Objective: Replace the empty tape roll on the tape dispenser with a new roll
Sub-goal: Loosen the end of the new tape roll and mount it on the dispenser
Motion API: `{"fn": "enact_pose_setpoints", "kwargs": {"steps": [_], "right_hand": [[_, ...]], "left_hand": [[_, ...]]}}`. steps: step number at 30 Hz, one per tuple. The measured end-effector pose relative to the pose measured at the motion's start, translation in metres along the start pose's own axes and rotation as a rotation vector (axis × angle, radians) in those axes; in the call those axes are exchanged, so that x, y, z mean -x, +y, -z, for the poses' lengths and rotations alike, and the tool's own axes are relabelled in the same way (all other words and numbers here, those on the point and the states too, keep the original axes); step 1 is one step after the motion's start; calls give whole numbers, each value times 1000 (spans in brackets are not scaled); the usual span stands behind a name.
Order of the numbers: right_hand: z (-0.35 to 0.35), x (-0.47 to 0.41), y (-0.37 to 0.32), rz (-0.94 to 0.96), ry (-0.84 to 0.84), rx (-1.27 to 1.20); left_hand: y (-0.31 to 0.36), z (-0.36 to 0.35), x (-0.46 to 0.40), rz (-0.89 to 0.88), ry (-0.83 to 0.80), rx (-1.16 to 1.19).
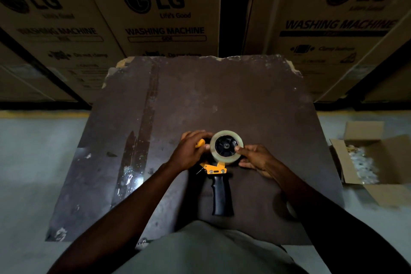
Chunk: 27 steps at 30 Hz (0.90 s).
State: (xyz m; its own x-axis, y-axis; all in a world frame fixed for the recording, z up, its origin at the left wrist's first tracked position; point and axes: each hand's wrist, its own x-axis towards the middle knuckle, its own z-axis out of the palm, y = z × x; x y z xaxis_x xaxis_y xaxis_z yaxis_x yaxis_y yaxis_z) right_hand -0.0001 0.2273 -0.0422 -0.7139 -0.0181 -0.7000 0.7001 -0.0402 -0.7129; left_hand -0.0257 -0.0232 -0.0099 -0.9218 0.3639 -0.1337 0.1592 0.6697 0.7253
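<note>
The tape dispenser lies near the tabletop's near edge, a clear tape roll seated on its hub. The roll is gripped at its rim by the right hand — light, rigid, probably slick; the frame is clasped by the left hand.

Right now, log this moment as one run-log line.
stage: seating roll | tape roll: on black hub of dispenser | left hand: steadying dispenser | right hand: fingers on roll | dispenser lying on table
</note>
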Motion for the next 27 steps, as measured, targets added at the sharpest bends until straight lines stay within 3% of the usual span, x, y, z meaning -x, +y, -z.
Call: {"fn": "enact_pose_setpoints", "kwargs": {"steps": [6, 22, 27], "right_hand": [[-2, 3, 0, -3, 35, 4], [-11, 20, -9, 18, 97, 109], [-19, 37, -10, 92, 165, 140]], "left_hand": [[-3, -3, 36, 99, 133, -116], [40, -24, 5, 227, -93, -643], [31, -23, 8, 163, -59, -616]]}}
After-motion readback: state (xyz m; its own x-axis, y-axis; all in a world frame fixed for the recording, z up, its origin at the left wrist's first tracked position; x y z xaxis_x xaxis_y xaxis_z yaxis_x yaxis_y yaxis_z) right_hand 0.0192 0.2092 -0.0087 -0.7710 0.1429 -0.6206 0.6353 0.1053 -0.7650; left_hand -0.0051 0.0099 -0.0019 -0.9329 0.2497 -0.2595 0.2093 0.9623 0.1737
